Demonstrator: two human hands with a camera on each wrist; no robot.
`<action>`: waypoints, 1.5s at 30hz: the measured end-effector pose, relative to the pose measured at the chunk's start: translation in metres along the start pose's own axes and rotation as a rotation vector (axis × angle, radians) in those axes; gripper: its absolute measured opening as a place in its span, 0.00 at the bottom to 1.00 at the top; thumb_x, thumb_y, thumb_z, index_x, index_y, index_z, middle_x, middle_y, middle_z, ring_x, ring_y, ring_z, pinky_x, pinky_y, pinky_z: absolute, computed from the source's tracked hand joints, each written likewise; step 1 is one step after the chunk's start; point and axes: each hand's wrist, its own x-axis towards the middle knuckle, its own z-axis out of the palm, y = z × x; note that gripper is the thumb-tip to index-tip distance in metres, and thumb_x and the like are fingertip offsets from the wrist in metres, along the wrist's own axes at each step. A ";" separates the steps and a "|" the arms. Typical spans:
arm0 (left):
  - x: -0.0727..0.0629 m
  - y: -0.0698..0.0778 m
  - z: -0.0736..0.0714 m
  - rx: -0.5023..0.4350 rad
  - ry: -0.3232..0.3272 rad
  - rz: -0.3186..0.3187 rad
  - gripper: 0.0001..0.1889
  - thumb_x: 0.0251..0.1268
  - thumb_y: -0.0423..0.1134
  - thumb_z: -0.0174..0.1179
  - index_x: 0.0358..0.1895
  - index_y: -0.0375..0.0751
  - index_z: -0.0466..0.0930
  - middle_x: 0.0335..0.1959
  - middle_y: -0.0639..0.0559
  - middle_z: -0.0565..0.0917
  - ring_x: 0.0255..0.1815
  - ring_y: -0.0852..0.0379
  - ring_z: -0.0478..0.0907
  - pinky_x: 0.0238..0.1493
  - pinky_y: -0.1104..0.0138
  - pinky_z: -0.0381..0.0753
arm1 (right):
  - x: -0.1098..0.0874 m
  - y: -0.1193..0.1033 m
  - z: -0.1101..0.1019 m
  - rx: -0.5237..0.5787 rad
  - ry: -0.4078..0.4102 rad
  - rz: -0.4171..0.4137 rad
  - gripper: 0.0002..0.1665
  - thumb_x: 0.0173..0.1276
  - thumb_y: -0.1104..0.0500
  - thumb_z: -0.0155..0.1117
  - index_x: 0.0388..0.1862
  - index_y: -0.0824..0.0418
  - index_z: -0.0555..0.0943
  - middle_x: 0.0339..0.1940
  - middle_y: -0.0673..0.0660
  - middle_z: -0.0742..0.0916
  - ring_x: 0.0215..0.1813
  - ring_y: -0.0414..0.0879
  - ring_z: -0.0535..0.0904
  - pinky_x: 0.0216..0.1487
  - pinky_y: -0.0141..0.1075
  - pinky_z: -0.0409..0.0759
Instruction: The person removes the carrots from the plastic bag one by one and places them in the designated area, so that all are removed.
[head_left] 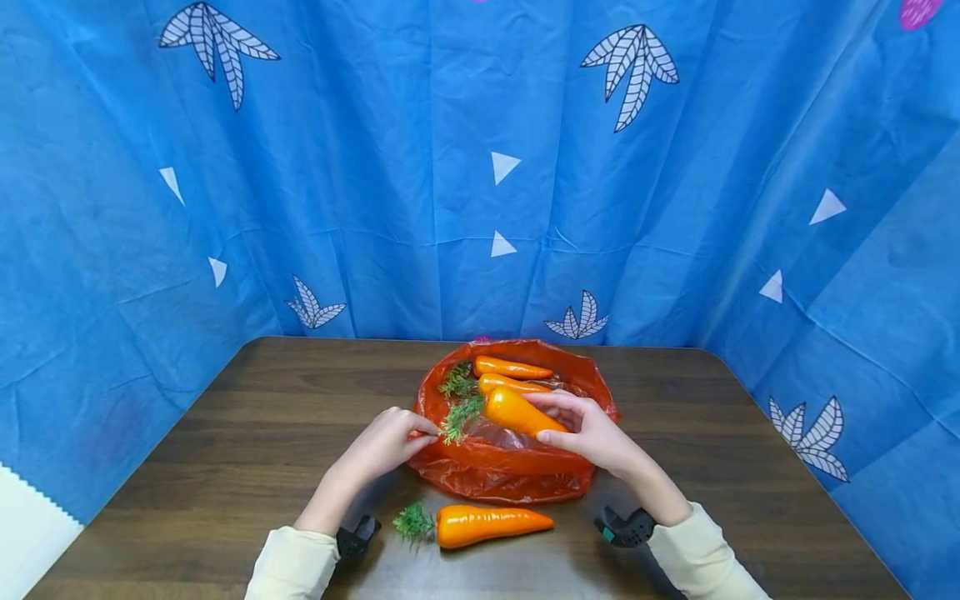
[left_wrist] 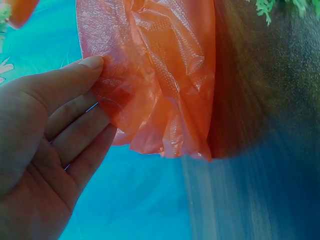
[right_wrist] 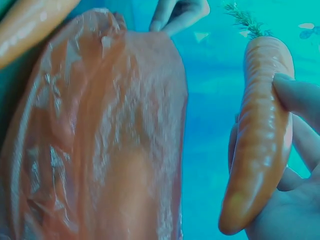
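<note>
Right hand (head_left: 588,429) gripping carrot (head_left: 519,413) over red bag (head_left: 502,479)

Thumb and fingers are pinching the carrot above the bag, standing toward the table's (head_left: 247,433) far edge; the left hand (head_left: 386,442) is pinching the rim. Two carrots (head_left: 512,367) are lying inside, another carrot (head_left: 487,525) nearer the front edge.

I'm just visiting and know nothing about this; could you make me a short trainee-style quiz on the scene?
1. What do the fingers of the left hand pinch? A) a carrot B) the red bag at its rim C) the curtain
2. True or false: the right hand is holding nothing.
3. In the head view, how many carrots lie directly on the table, outside the bag?

Key: 1: B. 2: False; it holds a carrot. 3: One, the front carrot.
</note>
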 end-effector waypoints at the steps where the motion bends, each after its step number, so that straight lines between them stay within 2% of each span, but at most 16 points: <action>1: 0.000 0.000 0.000 0.005 0.000 0.005 0.04 0.55 0.32 0.67 0.34 0.41 0.88 0.30 0.54 0.85 0.29 0.63 0.79 0.33 0.67 0.80 | -0.001 0.003 0.001 0.008 -0.001 0.005 0.26 0.66 0.66 0.61 0.63 0.61 0.72 0.57 0.59 0.77 0.51 0.56 0.74 0.48 0.39 0.78; 7: 0.001 0.001 -0.002 0.014 0.002 0.025 0.05 0.55 0.32 0.67 0.35 0.41 0.88 0.31 0.54 0.85 0.30 0.63 0.80 0.35 0.65 0.81 | -0.010 0.005 0.011 0.037 -0.050 -0.061 0.27 0.65 0.67 0.61 0.64 0.61 0.72 0.59 0.58 0.76 0.53 0.54 0.74 0.51 0.39 0.76; 10: 0.002 0.001 -0.002 0.006 0.000 0.023 0.05 0.56 0.32 0.66 0.35 0.41 0.88 0.30 0.55 0.85 0.30 0.63 0.79 0.34 0.66 0.80 | -0.012 0.004 0.017 0.043 -0.067 -0.069 0.27 0.65 0.68 0.61 0.63 0.63 0.72 0.60 0.57 0.76 0.53 0.53 0.74 0.53 0.37 0.74; 16: 0.002 0.002 -0.003 0.001 0.005 0.037 0.05 0.56 0.32 0.66 0.36 0.41 0.88 0.30 0.55 0.85 0.30 0.63 0.80 0.34 0.67 0.80 | -0.015 0.007 0.025 0.024 -0.102 -0.081 0.25 0.65 0.71 0.59 0.62 0.68 0.71 0.55 0.61 0.78 0.48 0.53 0.76 0.46 0.37 0.78; 22: 0.002 0.000 -0.004 0.009 0.030 0.067 0.06 0.54 0.31 0.67 0.35 0.40 0.88 0.30 0.54 0.85 0.29 0.63 0.80 0.32 0.66 0.80 | -0.022 0.009 0.039 0.011 -0.154 -0.087 0.26 0.65 0.67 0.62 0.62 0.63 0.73 0.54 0.55 0.80 0.47 0.49 0.76 0.45 0.38 0.79; 30: 0.002 0.001 -0.007 -0.009 -0.012 0.006 0.06 0.55 0.32 0.67 0.37 0.41 0.88 0.32 0.53 0.85 0.32 0.60 0.81 0.36 0.66 0.81 | -0.034 0.013 0.057 0.063 -0.251 -0.092 0.25 0.67 0.63 0.61 0.63 0.61 0.73 0.57 0.54 0.79 0.53 0.49 0.75 0.54 0.39 0.74; 34: 0.003 0.001 -0.006 -0.007 -0.016 0.008 0.06 0.55 0.32 0.67 0.37 0.41 0.88 0.32 0.53 0.85 0.32 0.60 0.81 0.36 0.67 0.81 | -0.043 0.015 0.066 0.033 -0.261 -0.119 0.25 0.66 0.63 0.62 0.62 0.60 0.74 0.55 0.53 0.80 0.52 0.47 0.75 0.54 0.38 0.74; 41: 0.003 0.001 -0.007 -0.003 -0.005 0.009 0.06 0.56 0.33 0.66 0.37 0.43 0.88 0.32 0.54 0.85 0.32 0.62 0.81 0.35 0.67 0.81 | -0.057 0.021 0.080 0.025 -0.296 -0.113 0.24 0.67 0.61 0.62 0.62 0.61 0.74 0.57 0.53 0.79 0.55 0.45 0.75 0.56 0.36 0.72; 45: 0.003 0.001 -0.007 -0.003 -0.010 0.006 0.06 0.56 0.33 0.66 0.37 0.43 0.88 0.32 0.55 0.85 0.32 0.62 0.80 0.35 0.67 0.81 | -0.061 0.026 0.086 -0.048 -0.302 -0.184 0.24 0.66 0.59 0.63 0.61 0.61 0.75 0.56 0.52 0.80 0.55 0.44 0.74 0.56 0.36 0.71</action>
